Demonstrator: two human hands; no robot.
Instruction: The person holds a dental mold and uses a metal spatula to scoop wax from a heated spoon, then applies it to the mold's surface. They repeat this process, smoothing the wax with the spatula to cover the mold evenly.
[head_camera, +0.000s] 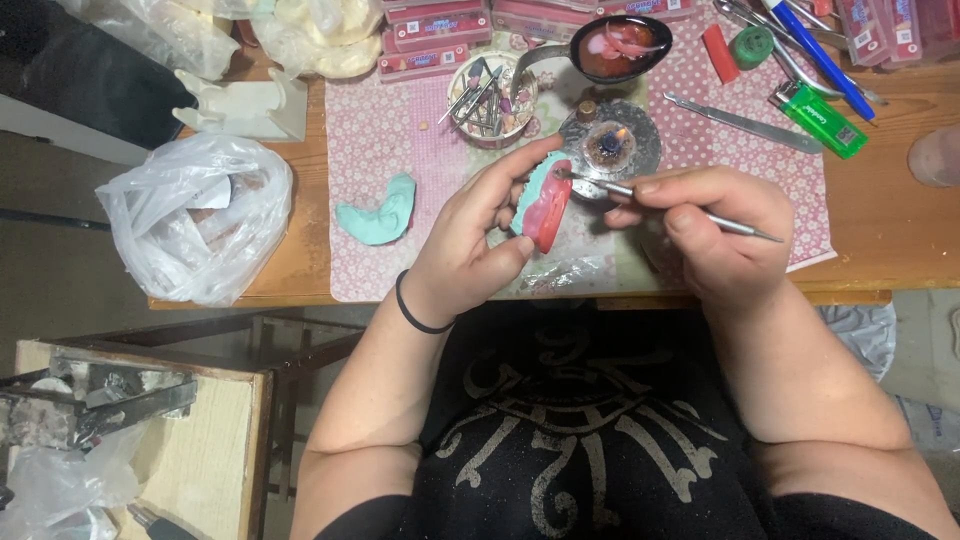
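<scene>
- Nearest the camera, the left hand grips a teal dental cast with a red wax rim; its fingers wrap around the cast and hold it up on edge, just above the tabletop.
- The right hand pinches a thin metal wax tool like a pen, fingers clenched on the shaft, with the tip touching the top of the red wax.
- The step in hand looks like shaping or smoothing the wax on the cast. By my judgement this calls for a steady cast and light, short strokes of the tip.
- Just beyond the hands, a small burner with a lit flame stands on a round metal base, near enough for reheating the tip.
- To the left, a second teal cast lies on the pink patterned mat.
- Farther back stand a cup of small instruments, a dark ladle with pink wax and a green lighter.
</scene>
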